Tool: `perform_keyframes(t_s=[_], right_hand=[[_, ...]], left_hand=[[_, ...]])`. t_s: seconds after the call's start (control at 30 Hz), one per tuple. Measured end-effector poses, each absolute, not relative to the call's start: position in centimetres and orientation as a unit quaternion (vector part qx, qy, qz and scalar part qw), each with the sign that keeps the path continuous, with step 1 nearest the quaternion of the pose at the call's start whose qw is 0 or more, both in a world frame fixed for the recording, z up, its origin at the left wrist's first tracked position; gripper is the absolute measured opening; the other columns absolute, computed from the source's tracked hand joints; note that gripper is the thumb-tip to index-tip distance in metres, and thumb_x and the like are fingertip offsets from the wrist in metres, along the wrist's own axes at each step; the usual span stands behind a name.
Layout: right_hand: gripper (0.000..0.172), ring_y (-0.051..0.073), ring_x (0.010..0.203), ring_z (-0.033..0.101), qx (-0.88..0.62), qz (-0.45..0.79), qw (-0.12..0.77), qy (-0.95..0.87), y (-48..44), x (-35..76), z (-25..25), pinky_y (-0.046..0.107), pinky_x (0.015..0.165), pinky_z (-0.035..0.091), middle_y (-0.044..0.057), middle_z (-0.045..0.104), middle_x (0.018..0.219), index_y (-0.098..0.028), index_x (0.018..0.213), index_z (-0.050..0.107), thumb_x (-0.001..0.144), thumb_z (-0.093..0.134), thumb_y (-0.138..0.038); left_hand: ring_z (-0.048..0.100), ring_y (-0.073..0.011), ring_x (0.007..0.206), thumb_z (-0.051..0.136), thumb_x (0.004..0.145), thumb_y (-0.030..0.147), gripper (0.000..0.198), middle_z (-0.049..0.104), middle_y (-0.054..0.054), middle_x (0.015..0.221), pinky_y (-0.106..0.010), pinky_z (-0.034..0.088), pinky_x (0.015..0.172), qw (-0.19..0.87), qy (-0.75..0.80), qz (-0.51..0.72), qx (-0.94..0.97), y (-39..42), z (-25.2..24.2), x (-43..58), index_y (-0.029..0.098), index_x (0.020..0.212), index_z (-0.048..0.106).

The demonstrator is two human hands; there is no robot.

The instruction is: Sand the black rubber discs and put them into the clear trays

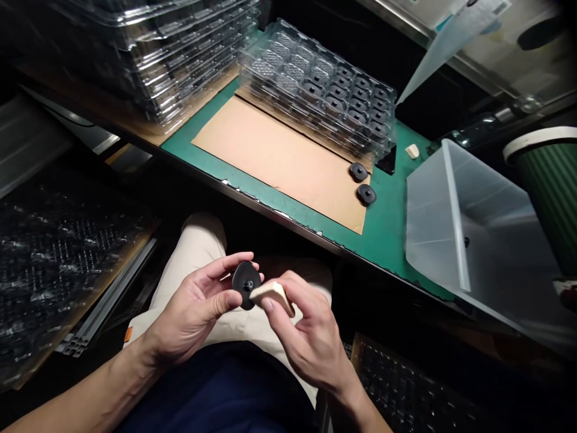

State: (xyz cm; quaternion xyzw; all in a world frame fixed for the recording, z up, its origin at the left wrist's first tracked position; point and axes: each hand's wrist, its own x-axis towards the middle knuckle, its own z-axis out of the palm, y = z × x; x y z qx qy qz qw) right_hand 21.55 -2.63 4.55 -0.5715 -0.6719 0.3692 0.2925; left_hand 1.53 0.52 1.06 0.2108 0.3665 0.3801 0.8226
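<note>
Over my lap, my left hand grips a small black rounded disc part between thumb and fingers. My right hand pinches a beige wedge-shaped block and presses its tip against the disc's centre. Both hands sit below the table's front edge. Two more black disc parts lie on the brown cardboard sheet on the green table.
A clear blister tray holding several black parts stands at the table's back. Stacked clear trays fill the back left. A translucent plastic bin sits at right, beside a green ribbed cup. A small beige block lies near the bin.
</note>
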Motion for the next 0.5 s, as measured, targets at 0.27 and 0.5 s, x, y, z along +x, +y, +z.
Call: perform_keyframes(t_s=[0.27, 0.5], right_hand=[[0.023, 0.018, 0.084, 0.057, -0.572, 0.255, 0.282, -0.727, -2.2, 21.0, 2.9, 0.033, 0.076, 0.046, 0.007, 0.064, 0.098, -0.02, 0.119, 0.068, 0.099, 0.056, -0.017], [0.023, 0.012, 0.064, 0.044, -0.601, 0.363, 0.271, -0.659, -2.7, 20.4, 3.4, 0.03, 0.061, 0.035, -0.002, 0.046, 0.072, -0.02, 0.077, 0.057, 0.1, 0.056, -0.025]], left_hand=[[0.066, -0.0223, 0.121, 0.073, 0.094, 0.034, 0.043, 0.075, -0.01, 0.129, -0.027, 0.05, 0.102, 0.849, 0.374, 0.339, 0.157, 0.4, 0.2, 0.8, 0.023, 0.135, 0.071], [0.069, -0.0237, 0.119, 0.073, 0.094, 0.034, 0.044, 0.078, -0.01, 0.124, -0.03, 0.052, 0.104, 0.824, 0.402, 0.369, 0.153, 0.3, 0.3, 1.1, 0.023, 0.137, 0.069]])
